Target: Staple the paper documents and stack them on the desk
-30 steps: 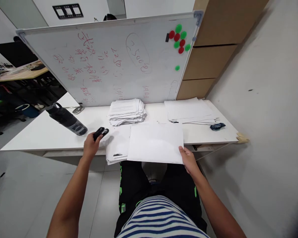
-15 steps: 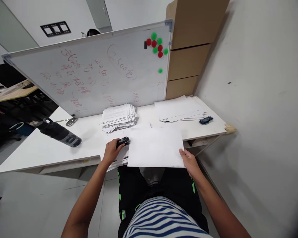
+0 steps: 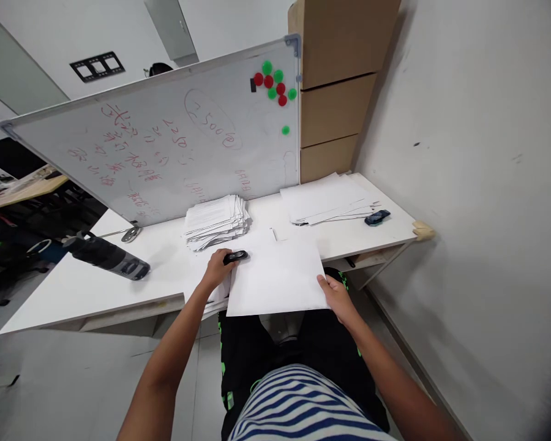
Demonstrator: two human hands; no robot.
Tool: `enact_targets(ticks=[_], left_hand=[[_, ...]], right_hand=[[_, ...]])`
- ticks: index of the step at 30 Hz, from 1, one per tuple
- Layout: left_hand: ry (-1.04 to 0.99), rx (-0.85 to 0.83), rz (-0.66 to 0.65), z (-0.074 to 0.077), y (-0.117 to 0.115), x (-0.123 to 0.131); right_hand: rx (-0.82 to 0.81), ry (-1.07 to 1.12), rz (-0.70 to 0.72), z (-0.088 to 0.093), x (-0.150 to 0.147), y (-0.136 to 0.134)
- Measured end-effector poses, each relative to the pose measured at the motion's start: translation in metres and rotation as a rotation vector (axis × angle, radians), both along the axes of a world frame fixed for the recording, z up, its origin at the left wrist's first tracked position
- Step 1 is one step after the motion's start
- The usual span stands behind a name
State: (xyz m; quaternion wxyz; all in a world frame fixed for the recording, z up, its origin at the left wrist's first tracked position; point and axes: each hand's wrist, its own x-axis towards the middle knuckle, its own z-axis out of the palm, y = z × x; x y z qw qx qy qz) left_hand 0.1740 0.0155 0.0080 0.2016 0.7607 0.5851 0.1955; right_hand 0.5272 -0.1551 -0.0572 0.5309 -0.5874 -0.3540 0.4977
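Observation:
My left hand (image 3: 218, 268) is closed around a black stapler (image 3: 236, 256), whose front end lies over the upper left corner of a white sheet of paper (image 3: 275, 278). Whether the paper is one sheet or a few together, I cannot tell. At its right edge, my right hand (image 3: 337, 297) pinches the paper with the thumb on top. The sheet extends past the table's front edge above my lap. Some more papers (image 3: 215, 308) show under its left side. Just behind the stapler is a thick, uneven stack of papers (image 3: 215, 222).
A whiteboard (image 3: 165, 141) with red writing and magnets stands along the back of the white table (image 3: 165, 260). A dark bottle (image 3: 110, 257) is at left. More white sheets (image 3: 326, 197) and a dark blue object (image 3: 377, 217) lie at right, near cardboard boxes (image 3: 335, 110) and the wall.
The stapler in my left hand has moved right, onto the paper's upper left corner. My right hand and the paper have shifted a little left in view, as the head view also turned slightly.

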Motion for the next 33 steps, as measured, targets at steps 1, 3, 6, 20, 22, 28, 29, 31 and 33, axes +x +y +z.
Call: enact_targets(ticks=[1, 3, 6, 20, 22, 28, 29, 31, 33], left_hand=[[0.000, -0.006, 0.004, 0.000, 0.004, 0.001], [0.010, -0.035, 0.008, 0.002, 0.010, 0.002], [0.024, -0.079, -0.039, 0.008, 0.014, 0.003], [0.083, 0.173, 0.020, 0.012, 0.053, 0.075], [0.116, 0.148, 0.026, 0.007, 0.056, 0.084], [0.200, 0.083, 0.033, 0.003, 0.055, 0.092], [0.219, 0.091, 0.025, 0.004, 0.054, 0.093], [0.273, 0.079, 0.023, 0.005, 0.051, 0.095], [0.332, 0.045, 0.037, 0.006, 0.049, 0.098]], right_hand=[[-0.004, 0.001, -0.001, -0.001, 0.000, 0.001], [-0.011, -0.001, 0.000, -0.002, 0.000, 0.003], [-0.022, 0.001, 0.006, -0.004, 0.002, 0.004], [-0.047, 0.087, 0.013, -0.004, 0.012, 0.015], [-0.054, 0.071, 0.012, -0.002, 0.015, 0.016], [-0.114, 0.123, 0.026, -0.005, 0.019, 0.010], [-0.116, 0.138, 0.025, -0.007, 0.019, 0.008], [-0.115, 0.152, 0.014, -0.013, 0.019, 0.005], [-0.115, 0.154, 0.002, -0.019, 0.018, 0.002]])
